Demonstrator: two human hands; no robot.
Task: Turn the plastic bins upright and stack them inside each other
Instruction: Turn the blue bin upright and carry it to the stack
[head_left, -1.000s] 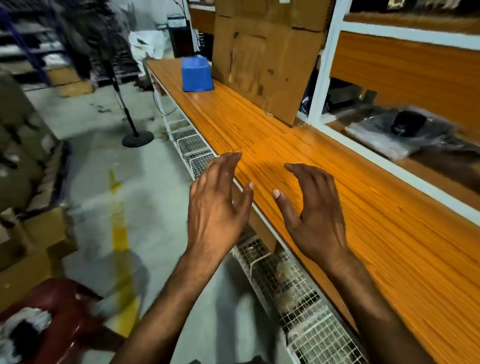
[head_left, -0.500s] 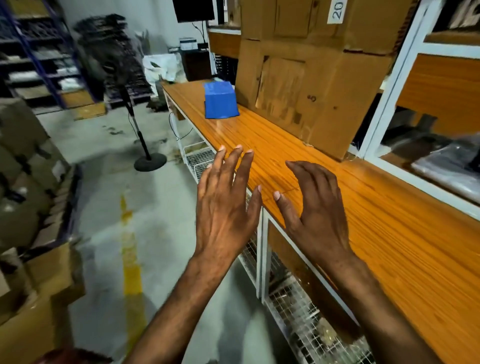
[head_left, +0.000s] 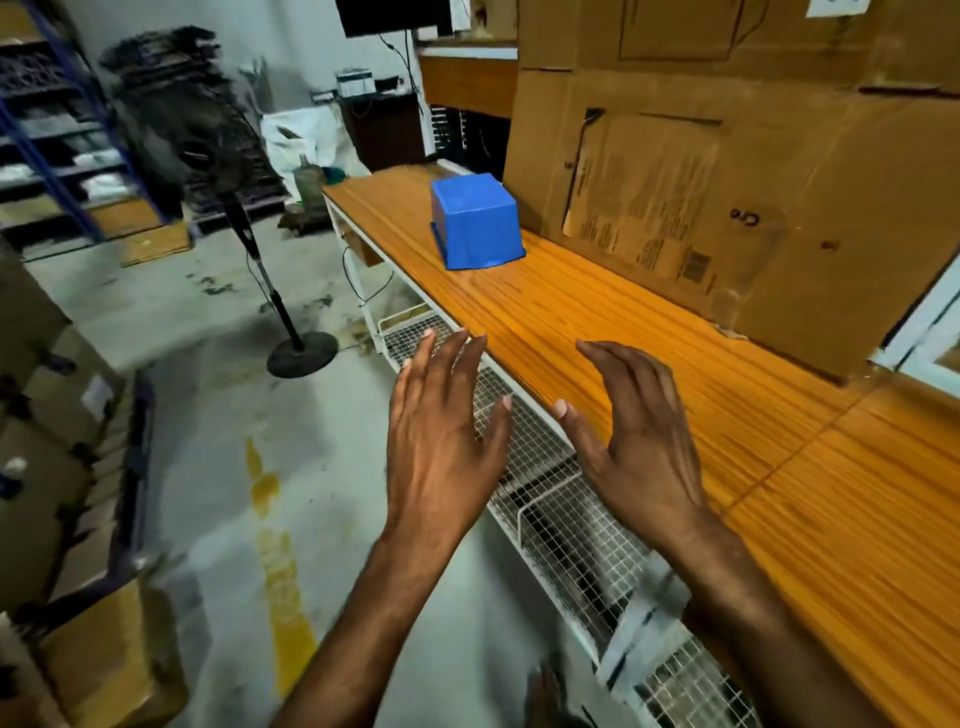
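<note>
A blue plastic bin (head_left: 475, 221) stands upside down, bottom up, on the orange wooden shelf top (head_left: 597, 332), close to a large cardboard box. My left hand (head_left: 441, 421) hovers with fingers spread over the shelf's front edge. My right hand (head_left: 634, 426) is above the orange surface, fingers apart and slightly curled. Both hands hold nothing and are well short of the bin. Only this one bin is in view.
Large cardboard boxes (head_left: 727, 171) stand along the back of the shelf, right of the bin. Wire mesh baskets (head_left: 566, 525) hang under the shelf's front edge. A pedestal fan (head_left: 291, 332) stands on the concrete floor to the left. Cartons (head_left: 62, 467) are stacked at the far left.
The view has advanced along the shelf, so the blue bin is nearer and larger. Both hands stay raised and empty in front of me; the left hand's fingers have spread.
</note>
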